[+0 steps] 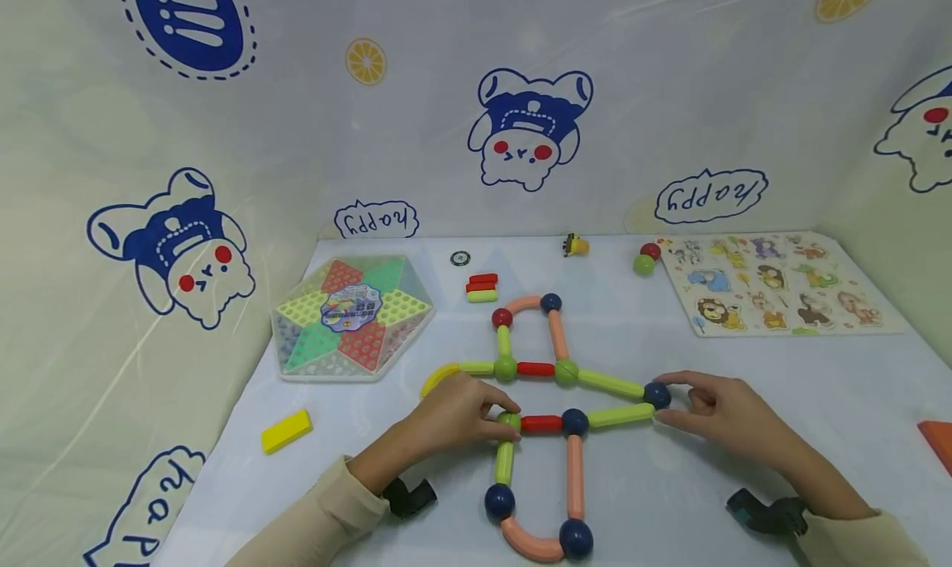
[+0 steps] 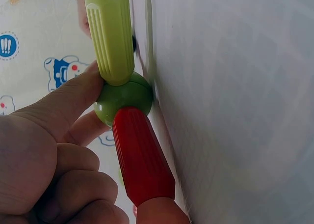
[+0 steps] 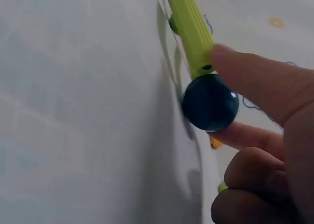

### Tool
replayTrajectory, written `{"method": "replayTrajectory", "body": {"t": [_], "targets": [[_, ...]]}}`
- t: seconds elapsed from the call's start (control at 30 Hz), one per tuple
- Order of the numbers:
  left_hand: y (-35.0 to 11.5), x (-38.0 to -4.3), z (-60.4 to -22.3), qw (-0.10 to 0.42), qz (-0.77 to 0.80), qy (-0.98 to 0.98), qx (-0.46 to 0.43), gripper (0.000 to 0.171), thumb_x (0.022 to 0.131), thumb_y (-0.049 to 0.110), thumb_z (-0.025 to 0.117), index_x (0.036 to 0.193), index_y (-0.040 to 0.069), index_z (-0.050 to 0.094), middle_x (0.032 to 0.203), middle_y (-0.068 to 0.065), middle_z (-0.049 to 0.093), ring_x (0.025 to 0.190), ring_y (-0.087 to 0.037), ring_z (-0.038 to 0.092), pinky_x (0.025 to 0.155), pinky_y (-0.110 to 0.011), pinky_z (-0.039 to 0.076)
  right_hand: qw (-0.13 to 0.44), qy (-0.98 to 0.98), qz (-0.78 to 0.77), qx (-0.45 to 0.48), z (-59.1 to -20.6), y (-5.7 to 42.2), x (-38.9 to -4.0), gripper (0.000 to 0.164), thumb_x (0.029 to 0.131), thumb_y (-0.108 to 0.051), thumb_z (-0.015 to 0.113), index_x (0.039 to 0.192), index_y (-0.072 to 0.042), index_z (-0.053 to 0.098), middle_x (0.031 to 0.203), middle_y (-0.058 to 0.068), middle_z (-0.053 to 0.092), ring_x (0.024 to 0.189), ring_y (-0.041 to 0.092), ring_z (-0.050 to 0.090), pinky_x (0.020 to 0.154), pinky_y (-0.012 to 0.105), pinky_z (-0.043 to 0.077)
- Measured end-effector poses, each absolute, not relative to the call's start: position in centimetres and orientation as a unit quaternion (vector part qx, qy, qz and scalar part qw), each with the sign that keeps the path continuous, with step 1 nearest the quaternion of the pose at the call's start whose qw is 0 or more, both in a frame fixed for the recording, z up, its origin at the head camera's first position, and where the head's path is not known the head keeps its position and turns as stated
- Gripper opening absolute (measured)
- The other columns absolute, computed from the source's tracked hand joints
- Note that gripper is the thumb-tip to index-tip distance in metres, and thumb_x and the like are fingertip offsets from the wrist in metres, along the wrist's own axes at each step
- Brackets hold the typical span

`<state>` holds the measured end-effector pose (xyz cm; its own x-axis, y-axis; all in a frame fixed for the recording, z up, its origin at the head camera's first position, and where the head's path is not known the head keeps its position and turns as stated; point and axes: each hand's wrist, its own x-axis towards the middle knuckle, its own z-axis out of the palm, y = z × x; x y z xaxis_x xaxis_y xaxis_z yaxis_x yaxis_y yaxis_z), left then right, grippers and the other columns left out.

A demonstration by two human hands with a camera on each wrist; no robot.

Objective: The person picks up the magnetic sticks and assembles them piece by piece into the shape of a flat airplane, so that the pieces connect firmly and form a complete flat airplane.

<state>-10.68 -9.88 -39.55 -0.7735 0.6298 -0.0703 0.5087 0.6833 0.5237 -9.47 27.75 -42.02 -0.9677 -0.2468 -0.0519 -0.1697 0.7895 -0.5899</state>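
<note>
Magnetic rods and balls lie on the table, linked in a two-looped figure. My left hand (image 1: 463, 403) pinches a green ball (image 2: 120, 100) between thumb and forefinger. A red rod (image 2: 140, 155) and a yellow-green rod (image 2: 112, 37) meet at that ball. On the figure's right side, my right hand (image 1: 732, 414) has thumb and forefinger about a dark blue ball (image 1: 657, 395). Its thumb touches the end of the lower yellow-green rod (image 1: 621, 416). The upper yellow-green rod (image 1: 611, 383) also reaches this ball. Below, a curved pink rod (image 1: 531, 544) joins two dark blue balls.
A hexagonal game board (image 1: 353, 319) lies at left, near a yellow block (image 1: 287, 431). Behind the figure are loose short rods (image 1: 482, 288) and a small yellow toy (image 1: 576, 245). Red and green balls (image 1: 644, 264) sit beside an animal picture board (image 1: 781, 286).
</note>
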Motion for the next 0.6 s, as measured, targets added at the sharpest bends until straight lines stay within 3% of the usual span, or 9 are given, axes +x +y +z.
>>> {"method": "replayTrajectory", "body": {"t": [0.13, 0.37, 0.6], "targets": [[-9.9, -10.7, -39.5, 0.125, 0.247, 0.909, 0.312, 0.035, 0.073, 0.048, 0.074, 0.101, 0.027, 0.074, 0.072, 0.023, 0.062, 0.053, -0.002, 0.045, 0.054, -0.021, 0.036, 0.047, 0.946, -0.295, -0.127, -42.4, 27.7, -9.6, 0.054, 0.073, -0.057, 0.069, 0.117, -0.025, 0.061, 0.055, -0.007, 0.038, 0.047, 0.007, 0.034, 0.044, 0.023, 0.029], [-9.9, -10.7, -39.3, 0.130, 0.251, 0.908, 0.311, 0.035, 0.074, 0.047, 0.074, 0.101, 0.027, 0.073, 0.069, 0.023, 0.060, 0.052, -0.003, 0.046, 0.054, -0.022, 0.036, -0.029, 0.948, -0.289, -0.127, -43.1, 27.1, -9.6, 0.045, 0.079, -0.051, 0.068, 0.112, -0.022, 0.065, 0.052, -0.009, 0.036, 0.045, 0.006, 0.030, 0.042, 0.024, 0.026], [-9.9, -10.6, -39.3, 0.129, 0.248, 0.908, 0.312, 0.035, 0.074, 0.047, 0.074, 0.102, 0.026, 0.073, 0.057, 0.020, 0.053, 0.048, -0.004, 0.044, 0.052, -0.022, 0.034, -0.042, 0.949, -0.286, -0.126, -43.1, 26.7, -9.5, 0.046, 0.080, -0.049, 0.067, 0.114, -0.018, 0.066, 0.052, -0.010, 0.036, 0.045, 0.005, 0.029, 0.043, 0.023, 0.026]]}}
